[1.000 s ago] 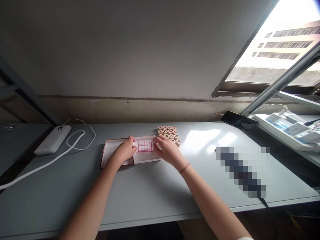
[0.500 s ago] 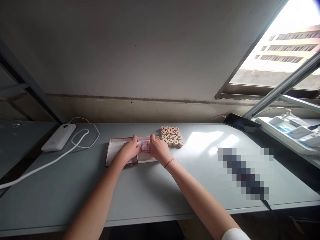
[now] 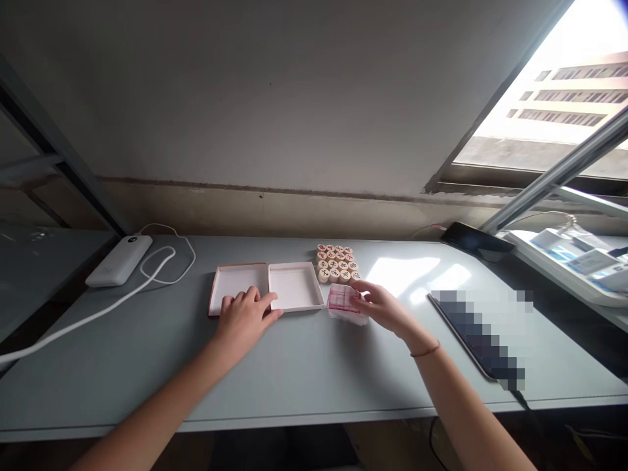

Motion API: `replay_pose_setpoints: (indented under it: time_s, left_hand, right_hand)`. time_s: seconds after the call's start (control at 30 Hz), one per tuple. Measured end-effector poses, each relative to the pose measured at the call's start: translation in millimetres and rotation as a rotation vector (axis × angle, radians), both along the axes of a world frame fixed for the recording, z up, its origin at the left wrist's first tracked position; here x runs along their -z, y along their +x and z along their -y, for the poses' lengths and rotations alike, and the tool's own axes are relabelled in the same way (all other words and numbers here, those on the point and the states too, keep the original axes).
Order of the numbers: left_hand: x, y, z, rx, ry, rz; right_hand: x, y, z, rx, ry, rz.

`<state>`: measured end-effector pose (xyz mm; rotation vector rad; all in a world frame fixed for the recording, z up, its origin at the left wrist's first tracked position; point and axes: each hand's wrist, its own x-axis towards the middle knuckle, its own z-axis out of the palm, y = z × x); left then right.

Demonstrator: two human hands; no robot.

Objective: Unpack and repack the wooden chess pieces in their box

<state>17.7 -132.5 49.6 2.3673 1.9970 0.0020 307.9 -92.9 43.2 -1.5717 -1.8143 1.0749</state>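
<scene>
Two shallow white-lined box halves lie side by side, the left one (image 3: 240,276) with a red edge and the right one (image 3: 295,286) bare inside. My left hand (image 3: 249,314) rests over the front edge of the left half, fingers apart. To the right, my right hand (image 3: 380,306) pinches a folded clear sheet with red grid lines (image 3: 343,299), just in front of the wooden chess pieces (image 3: 338,263). The pieces stand in a tight block of rows with red and black characters on top.
A white power bank (image 3: 120,260) with a white cable (image 3: 118,304) is at the left. On the right lie a partly pixelated dark device (image 3: 473,333), a black phone-like object (image 3: 475,241) and a white tray (image 3: 564,261) of small items.
My right hand has moved right, out of the right box half, with the folded sheet. My left hand has shifted slightly left and down, and its fingers have spread.
</scene>
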Motion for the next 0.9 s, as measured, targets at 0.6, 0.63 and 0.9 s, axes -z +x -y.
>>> replay_pose_setpoints:
  time_s: [0.6,0.63,0.9]
  left_hand:
    - [35.0,-2,-21,0.099,0.508,0.025]
    - [32.6,-1,-18,0.111,0.570,0.029]
    - [41.9,12,-4,0.611,0.380,0.141]
  right_hand:
    - [31.5,-9,5,0.176,0.505,0.443]
    - [29.8,-12,8,0.165,0.540,0.445]
    - [23.5,-78,25,-0.412,0.730,0.460]
